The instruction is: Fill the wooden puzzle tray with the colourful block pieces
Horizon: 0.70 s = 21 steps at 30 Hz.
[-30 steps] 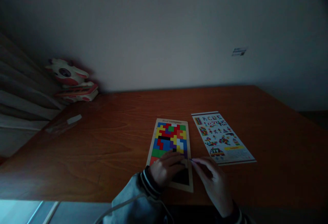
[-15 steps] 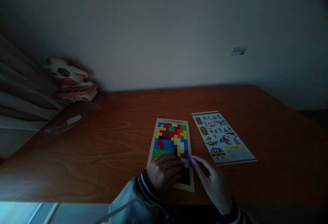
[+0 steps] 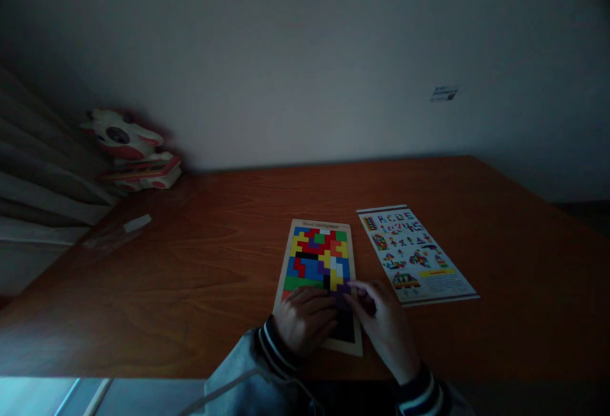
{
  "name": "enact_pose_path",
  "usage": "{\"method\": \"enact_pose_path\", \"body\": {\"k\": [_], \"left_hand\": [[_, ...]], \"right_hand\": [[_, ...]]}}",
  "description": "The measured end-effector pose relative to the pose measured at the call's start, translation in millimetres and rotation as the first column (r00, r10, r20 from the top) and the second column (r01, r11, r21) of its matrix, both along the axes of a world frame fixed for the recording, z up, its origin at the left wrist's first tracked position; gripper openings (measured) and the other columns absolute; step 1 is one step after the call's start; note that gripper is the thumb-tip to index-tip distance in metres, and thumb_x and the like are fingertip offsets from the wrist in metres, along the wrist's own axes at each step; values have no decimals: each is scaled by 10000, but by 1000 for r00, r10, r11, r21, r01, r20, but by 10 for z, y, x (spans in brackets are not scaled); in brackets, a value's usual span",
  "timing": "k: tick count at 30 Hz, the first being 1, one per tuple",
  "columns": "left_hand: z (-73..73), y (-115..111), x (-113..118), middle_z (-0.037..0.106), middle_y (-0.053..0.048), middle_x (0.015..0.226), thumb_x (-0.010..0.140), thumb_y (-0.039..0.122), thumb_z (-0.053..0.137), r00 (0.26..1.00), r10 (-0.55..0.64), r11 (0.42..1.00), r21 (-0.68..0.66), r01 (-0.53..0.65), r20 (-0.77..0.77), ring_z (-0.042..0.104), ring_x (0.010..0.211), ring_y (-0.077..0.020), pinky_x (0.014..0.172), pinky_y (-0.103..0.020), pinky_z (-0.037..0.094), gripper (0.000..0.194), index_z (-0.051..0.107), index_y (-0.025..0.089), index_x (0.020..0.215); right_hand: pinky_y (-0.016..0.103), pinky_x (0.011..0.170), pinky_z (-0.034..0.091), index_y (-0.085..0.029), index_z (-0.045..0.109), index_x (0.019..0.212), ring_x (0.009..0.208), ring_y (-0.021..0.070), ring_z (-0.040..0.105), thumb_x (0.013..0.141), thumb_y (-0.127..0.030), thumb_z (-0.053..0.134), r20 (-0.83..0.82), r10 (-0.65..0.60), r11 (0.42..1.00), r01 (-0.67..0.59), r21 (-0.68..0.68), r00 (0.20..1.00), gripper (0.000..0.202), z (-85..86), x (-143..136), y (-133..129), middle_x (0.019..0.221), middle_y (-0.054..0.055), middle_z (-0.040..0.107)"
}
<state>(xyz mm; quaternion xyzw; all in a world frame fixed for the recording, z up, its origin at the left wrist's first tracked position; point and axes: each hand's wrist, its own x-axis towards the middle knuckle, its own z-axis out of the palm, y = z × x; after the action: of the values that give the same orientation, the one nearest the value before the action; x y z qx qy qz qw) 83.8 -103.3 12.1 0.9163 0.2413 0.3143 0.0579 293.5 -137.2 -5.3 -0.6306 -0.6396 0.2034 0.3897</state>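
Observation:
A wooden block puzzle board [image 3: 282, 301] lies on the table, filled in its upper part with coloured pieces and showing bare dark base at its lower right. My left hand [image 3: 305, 319] rests flat across the board's lower left, its fingers stretched out and covering some pieces. At the board's right edge, the thumb and index finger of my right hand [image 3: 384, 324] pinch a purple puzzle piece [image 3: 342, 300]. That piece sits low among the others, just below a yellow one; the fingertips partly hide it.
Right of the board lies a printed pattern sheet [image 3: 424, 260]. A cow-shaped toy [image 3: 136, 149] stands at the back left by the curtain [image 3: 42, 174]. Clear plastic wrapping with a white label [image 3: 137, 223] lies near the table's left edge. A wall rises behind the table.
My right hand has moved slightly left and up, bringing the purple piece from the board's right rim in among the other pieces. My left hand stays in place.

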Motion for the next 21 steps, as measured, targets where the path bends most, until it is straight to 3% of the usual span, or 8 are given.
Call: {"method": "enact_pose_path", "body": {"k": [7, 12, 17, 21], "left_hand": [[5, -4, 0, 750, -53, 1052, 940, 267, 582, 999, -7, 1000, -29, 8, 47, 675, 1010, -210, 879, -361, 568, 168, 710, 187, 1013], [-21, -31, -115, 727, -84, 1097, 948, 271, 553, 994, 69, 996, -56, -64, 80, 654, 1038, -225, 875, -386, 573, 193, 722, 201, 1010], [-33, -146, -432, 665, -94, 1237, 931, 229, 559, 948, 310, 950, 15, -312, 79, 604, 1150, -263, 918, -428, 551, 193, 705, 225, 1058], [-93, -269, -623, 622, -108, 1318, 930, 264, 560, 864, 492, 857, 112, -503, 108, 565, 1227, -300, 983, -496, 512, 339, 607, 233, 1265]], "right_hand": [[357, 798, 535, -242, 657, 1037, 892, 213, 650, 966, -409, 523, 2, 4, 999, -4, 35, 1000, 225, 16, -18, -68, 978, 62, 651], [366, 841, 534, -240, 639, 1048, 939, 216, 655, 987, -371, 475, 31, -8, 995, 5, 98, 999, 218, 43, -23, -99, 1006, 65, 656], [414, 940, 508, -234, 596, 1174, 1102, 251, 621, 990, -406, 459, 150, -56, 983, 29, 180, 987, 287, 14, -58, -253, 1174, 105, 643], [539, 1041, 410, -187, 489, 1366, 1270, 346, 511, 924, -581, 507, 348, -154, 972, 79, 221, 925, 592, -54, -75, -437, 1370, 166, 565]]}}
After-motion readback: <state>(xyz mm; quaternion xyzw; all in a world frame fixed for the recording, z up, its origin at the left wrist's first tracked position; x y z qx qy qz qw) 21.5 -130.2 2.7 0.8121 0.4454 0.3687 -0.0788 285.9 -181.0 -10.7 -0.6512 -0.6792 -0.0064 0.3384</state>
